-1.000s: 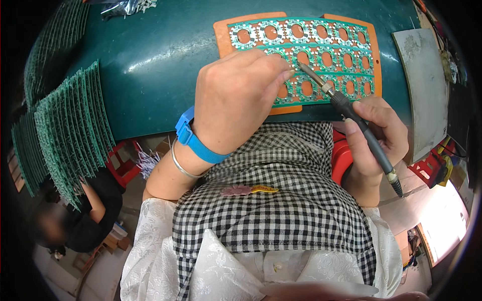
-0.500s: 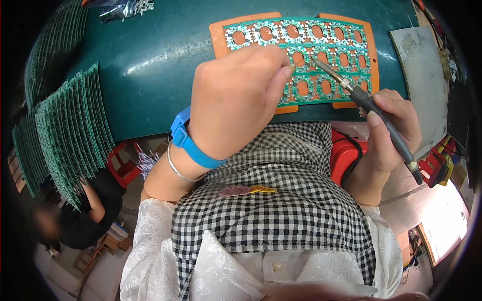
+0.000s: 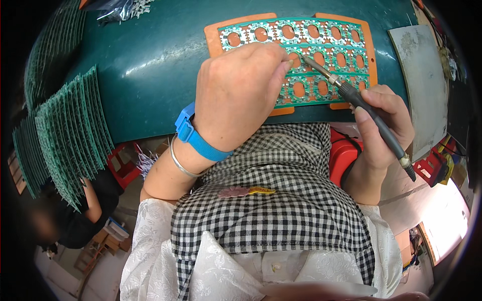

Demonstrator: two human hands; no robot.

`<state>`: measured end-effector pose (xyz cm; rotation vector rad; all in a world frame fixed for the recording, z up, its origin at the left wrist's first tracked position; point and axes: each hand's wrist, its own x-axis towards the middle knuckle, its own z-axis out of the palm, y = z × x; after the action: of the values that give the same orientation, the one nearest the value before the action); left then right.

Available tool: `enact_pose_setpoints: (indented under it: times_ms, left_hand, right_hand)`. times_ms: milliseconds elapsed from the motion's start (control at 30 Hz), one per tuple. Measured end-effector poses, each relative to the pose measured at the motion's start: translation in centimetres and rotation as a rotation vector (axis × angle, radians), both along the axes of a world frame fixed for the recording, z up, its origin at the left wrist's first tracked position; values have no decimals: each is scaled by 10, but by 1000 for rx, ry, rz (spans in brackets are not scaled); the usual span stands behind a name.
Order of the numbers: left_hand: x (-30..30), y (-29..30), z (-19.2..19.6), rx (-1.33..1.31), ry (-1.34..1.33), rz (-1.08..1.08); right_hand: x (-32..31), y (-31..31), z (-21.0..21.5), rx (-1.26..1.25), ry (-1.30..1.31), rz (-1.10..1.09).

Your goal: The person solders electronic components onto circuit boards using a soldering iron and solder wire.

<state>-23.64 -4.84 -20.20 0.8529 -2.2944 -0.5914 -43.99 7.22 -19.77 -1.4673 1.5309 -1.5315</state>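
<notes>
A green circuit board panel with rows of ring-shaped boards lies in an orange holder. Over its left part, my left hand is closed, thumb and forefinger pinched together; what they hold is too small to make out. A blue strap and a silver bangle circle that wrist. My right hand grips a soldering iron with a dark handle. Its metal tip reaches down-left to a ring in the middle row, just right of my left fingertips. Whether the tip touches the board, I cannot tell.
Green circuit panels stand in stacked rows at the left. A grey board lies at the table's right end. A plastic bag sits at the far left edge. Beyond the stacks at lower left, another person is partly visible.
The soldering iron and my right hand have shifted left, bringing the tip closer to my left fingertips. The panel and its holder have moved slightly left. My left hand stays pinched.
</notes>
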Motion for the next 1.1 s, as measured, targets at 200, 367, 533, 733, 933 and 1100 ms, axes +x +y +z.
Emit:
enact_pose_setpoints:
  times_ms: [200,367,533,733,933,1100]
  left_hand:
    - [-1,0,2,1,-11,-23]
    - [1,6,11,39,-24,-28]
    - [-11,2,6,-5,-45,-71]
    - [-14,3,2,-19,-80,-72]
    - [-17,4,3,-32,-64,-79]
    - [-8,9,19,111,-85,-47]
  right_hand:
    - [-3,3,1,13,16,4]
    - [-11,10,1,-99,-121,-62]
    - [-17,12,-4,-44,-78,-56]
    - [-15,11,-5,-14,-69,-5]
    - [-14,12,-2,-6,7,20]
    - [-17,15,-4,-137,-101,-102]
